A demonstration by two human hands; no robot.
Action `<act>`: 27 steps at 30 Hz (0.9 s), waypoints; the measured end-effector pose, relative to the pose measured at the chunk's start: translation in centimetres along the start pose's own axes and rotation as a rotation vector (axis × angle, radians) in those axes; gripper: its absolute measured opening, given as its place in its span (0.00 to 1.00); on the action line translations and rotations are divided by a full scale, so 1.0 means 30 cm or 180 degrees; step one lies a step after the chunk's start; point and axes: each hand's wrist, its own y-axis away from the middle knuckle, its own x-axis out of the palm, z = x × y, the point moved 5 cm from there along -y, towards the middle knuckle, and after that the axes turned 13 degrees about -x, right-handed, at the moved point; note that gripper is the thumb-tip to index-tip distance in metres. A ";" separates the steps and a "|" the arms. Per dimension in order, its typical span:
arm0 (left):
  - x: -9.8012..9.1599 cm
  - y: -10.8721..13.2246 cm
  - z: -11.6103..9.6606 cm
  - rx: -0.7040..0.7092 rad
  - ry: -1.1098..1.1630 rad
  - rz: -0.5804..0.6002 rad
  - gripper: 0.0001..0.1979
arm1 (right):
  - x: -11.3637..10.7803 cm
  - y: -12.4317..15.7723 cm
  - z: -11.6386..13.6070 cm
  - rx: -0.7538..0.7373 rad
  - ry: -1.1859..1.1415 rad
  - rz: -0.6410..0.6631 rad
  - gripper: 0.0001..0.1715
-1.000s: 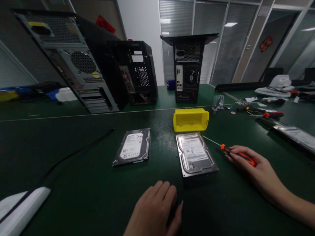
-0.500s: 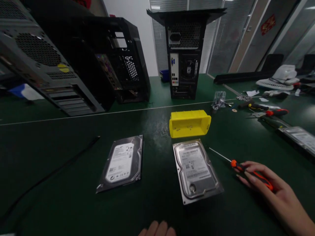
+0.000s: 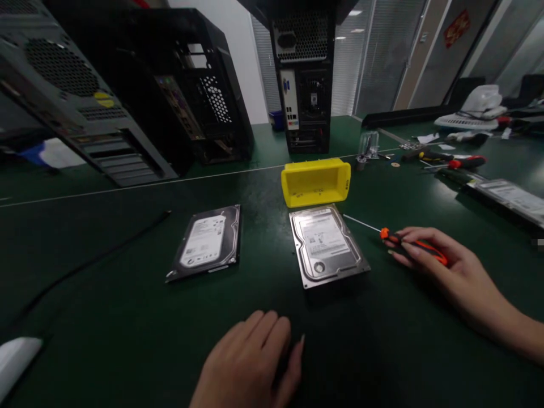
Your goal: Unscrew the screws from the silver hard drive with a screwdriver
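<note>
My right hand point(image 3: 437, 260) is closed around the orange and black handle of a screwdriver point(image 3: 389, 233). The shaft points left, its tip close to the upper right edge of a silver hard drive point(image 3: 325, 246). My left hand point(image 3: 250, 357) is low in the middle, in front of the drives and touching neither. Its fingers curl loosely downward with the thumb apart, and I see nothing in it. A second hard drive point(image 3: 206, 241), dark with a white label, lies farther left. Just behind the silver drive is a yellow bin point(image 3: 317, 184) with several small screws inside.
Computer cases stand at the back: a grey one point(image 3: 80, 102), an open black one point(image 3: 204, 90) and another black one point(image 3: 306, 90). A black cable point(image 3: 97, 255) runs along the left. On the right are pliers point(image 3: 465, 162), other tools and another hard drive point(image 3: 510, 192).
My left hand has come farther into view from the bottom edge. The view has tilted down, so the table things sit higher. My right hand keeps hold of the screwdriver.
</note>
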 end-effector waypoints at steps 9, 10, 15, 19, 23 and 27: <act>-0.061 -0.026 -0.052 -0.0037 -0.0118 0.0045 0.14 | 0.030 -0.020 0.023 -0.0340 -0.0485 0.0356 0.12; -0.066 -0.026 -0.057 -0.0049 -0.0105 0.0039 0.15 | 0.029 -0.022 0.023 -0.0313 -0.0551 0.0347 0.13; -0.078 -0.024 -0.083 -0.0089 -0.0088 -0.0034 0.16 | 0.019 -0.032 0.030 -0.0382 -0.0697 0.0315 0.14; -0.067 -0.023 -0.098 -0.0081 -0.0107 -0.0024 0.16 | 0.009 -0.037 0.028 -0.0465 -0.0687 0.0331 0.12; -0.060 -0.021 -0.099 -0.0237 -0.0049 -0.0071 0.17 | 0.001 -0.040 0.025 -0.0502 -0.0713 0.0384 0.10; -0.067 -0.024 -0.108 -0.0327 0.0033 -0.0033 0.17 | -0.002 -0.042 0.026 -0.0487 -0.0713 0.0414 0.09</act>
